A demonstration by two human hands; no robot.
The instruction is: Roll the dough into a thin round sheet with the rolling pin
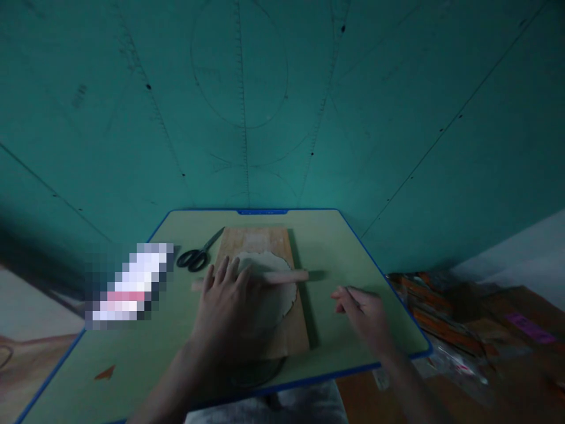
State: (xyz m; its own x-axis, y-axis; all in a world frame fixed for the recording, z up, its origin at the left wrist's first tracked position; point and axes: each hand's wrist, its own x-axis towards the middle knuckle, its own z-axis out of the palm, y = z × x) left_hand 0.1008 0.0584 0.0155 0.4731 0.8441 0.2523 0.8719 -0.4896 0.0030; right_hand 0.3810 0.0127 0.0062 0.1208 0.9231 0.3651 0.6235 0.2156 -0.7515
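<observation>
My left hand (225, 294) lies palm down over a wooden rolling pin (282, 275), its fingers stretched out and somewhat apart. Under the pin, a flat round sheet of pale dough (269, 306) with a ragged right edge is spread on a wooden board (258, 235). The hand and pin hide part of the dough. To the right of the board, my right hand (359, 306) hovers with thumb and fingers pressed together. Whatever may be between those fingertips cannot be made out.
Black-handled scissors (194, 259) lie left of the board on the blue-edged table (353, 247). A blurred-out pale object (132, 285) is at the left edge. A small brown scrap (105, 372) lies front left. Behind stands a green wall (273, 147); boxes and plastic wrapping (459, 335) sit at the right.
</observation>
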